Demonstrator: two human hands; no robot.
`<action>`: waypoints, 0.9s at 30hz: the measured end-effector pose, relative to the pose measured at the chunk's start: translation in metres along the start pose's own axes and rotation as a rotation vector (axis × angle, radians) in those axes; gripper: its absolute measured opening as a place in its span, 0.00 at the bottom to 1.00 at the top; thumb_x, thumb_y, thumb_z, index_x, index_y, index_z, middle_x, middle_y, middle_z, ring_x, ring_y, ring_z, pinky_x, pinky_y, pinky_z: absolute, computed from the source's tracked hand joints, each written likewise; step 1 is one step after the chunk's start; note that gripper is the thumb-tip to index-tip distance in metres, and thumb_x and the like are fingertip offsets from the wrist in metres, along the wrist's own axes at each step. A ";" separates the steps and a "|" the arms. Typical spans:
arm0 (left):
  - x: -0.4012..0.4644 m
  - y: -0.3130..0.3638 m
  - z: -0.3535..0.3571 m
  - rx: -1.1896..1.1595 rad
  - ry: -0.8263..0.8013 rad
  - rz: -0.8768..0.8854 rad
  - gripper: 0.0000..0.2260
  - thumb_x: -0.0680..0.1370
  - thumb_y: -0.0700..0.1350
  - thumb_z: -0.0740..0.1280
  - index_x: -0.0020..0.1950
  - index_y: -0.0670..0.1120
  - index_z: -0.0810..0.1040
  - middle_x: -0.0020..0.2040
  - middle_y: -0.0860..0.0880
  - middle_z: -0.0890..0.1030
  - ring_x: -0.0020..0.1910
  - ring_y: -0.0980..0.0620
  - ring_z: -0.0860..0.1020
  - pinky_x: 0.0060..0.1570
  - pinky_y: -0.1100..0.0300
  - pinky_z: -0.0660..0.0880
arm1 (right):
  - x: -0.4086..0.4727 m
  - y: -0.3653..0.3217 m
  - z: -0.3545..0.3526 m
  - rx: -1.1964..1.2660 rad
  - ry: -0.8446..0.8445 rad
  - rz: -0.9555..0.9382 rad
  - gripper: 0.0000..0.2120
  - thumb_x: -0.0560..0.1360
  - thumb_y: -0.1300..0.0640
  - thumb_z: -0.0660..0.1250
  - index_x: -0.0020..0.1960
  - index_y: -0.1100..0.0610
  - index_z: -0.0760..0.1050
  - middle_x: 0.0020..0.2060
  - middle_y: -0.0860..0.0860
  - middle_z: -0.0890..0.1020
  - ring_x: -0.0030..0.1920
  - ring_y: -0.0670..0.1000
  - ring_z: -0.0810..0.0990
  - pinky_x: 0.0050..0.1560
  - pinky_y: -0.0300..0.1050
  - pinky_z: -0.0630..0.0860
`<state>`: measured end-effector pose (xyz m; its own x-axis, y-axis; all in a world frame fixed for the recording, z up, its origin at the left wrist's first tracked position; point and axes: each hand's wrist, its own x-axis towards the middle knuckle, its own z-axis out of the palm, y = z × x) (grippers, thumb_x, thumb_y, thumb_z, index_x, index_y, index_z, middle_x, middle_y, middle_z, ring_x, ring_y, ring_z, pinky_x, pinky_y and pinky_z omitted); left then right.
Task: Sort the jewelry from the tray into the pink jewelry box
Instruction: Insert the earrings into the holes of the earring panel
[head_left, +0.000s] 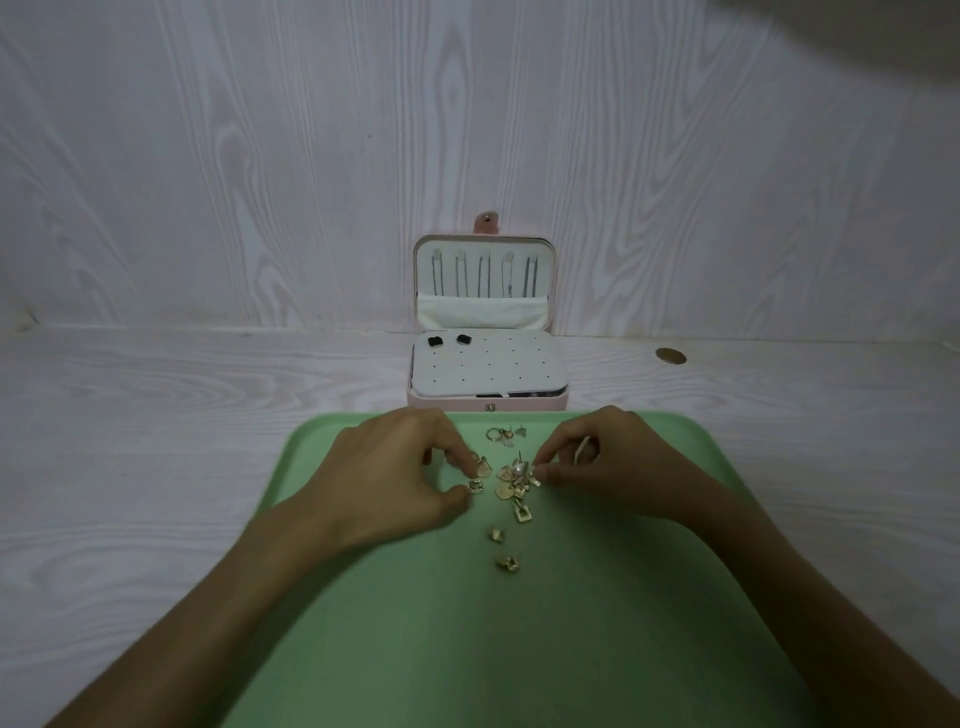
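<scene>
A green tray (363, 649) lies in front of me with several small gold earrings scattered at its far middle. My left hand (400, 467) pinches a gold earring (480, 466) between its fingertips, with another small gold piece (474, 487) at its thumb. My right hand (602, 462) pinches the edge of a gold flower earring with a pearl (517, 475). Behind the tray stands the pink jewelry box (485, 402), open, its white holed earring panel (488, 371) carrying two black studs (448, 340). Chains hang in the lid (485, 273).
More gold pieces lie on the tray: a ring cluster (503, 435), a square earring (521, 512) and two small ones (501, 548). A round hole (670, 356) sits in the white wood-grain table at right. A wall rises right behind the box.
</scene>
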<state>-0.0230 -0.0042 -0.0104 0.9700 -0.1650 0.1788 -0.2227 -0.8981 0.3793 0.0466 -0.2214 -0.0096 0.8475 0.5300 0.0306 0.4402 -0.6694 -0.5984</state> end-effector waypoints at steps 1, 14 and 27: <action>0.000 0.000 -0.001 -0.013 -0.007 -0.001 0.09 0.69 0.59 0.67 0.48 0.62 0.79 0.44 0.67 0.75 0.45 0.66 0.73 0.41 0.67 0.69 | -0.001 -0.001 -0.001 0.021 0.004 0.003 0.03 0.70 0.53 0.73 0.43 0.52 0.83 0.35 0.48 0.81 0.30 0.34 0.73 0.32 0.27 0.67; 0.051 0.032 0.001 -0.077 -0.081 -0.110 0.04 0.72 0.54 0.71 0.44 0.55 0.83 0.39 0.58 0.82 0.42 0.58 0.79 0.42 0.61 0.74 | -0.004 -0.003 -0.009 0.578 0.191 0.198 0.03 0.70 0.67 0.70 0.39 0.65 0.77 0.38 0.62 0.85 0.39 0.53 0.85 0.40 0.39 0.81; 0.071 0.062 0.009 0.191 -0.148 -0.171 0.15 0.67 0.53 0.76 0.48 0.45 0.81 0.40 0.49 0.79 0.43 0.48 0.77 0.40 0.59 0.70 | -0.004 0.005 -0.009 0.384 0.246 0.191 0.08 0.68 0.61 0.74 0.47 0.54 0.83 0.37 0.52 0.85 0.35 0.42 0.81 0.41 0.31 0.76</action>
<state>0.0333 -0.0755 0.0173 0.9987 -0.0496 -0.0130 -0.0458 -0.9762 0.2121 0.0476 -0.2316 -0.0051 0.9675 0.2473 0.0522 0.1686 -0.4775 -0.8623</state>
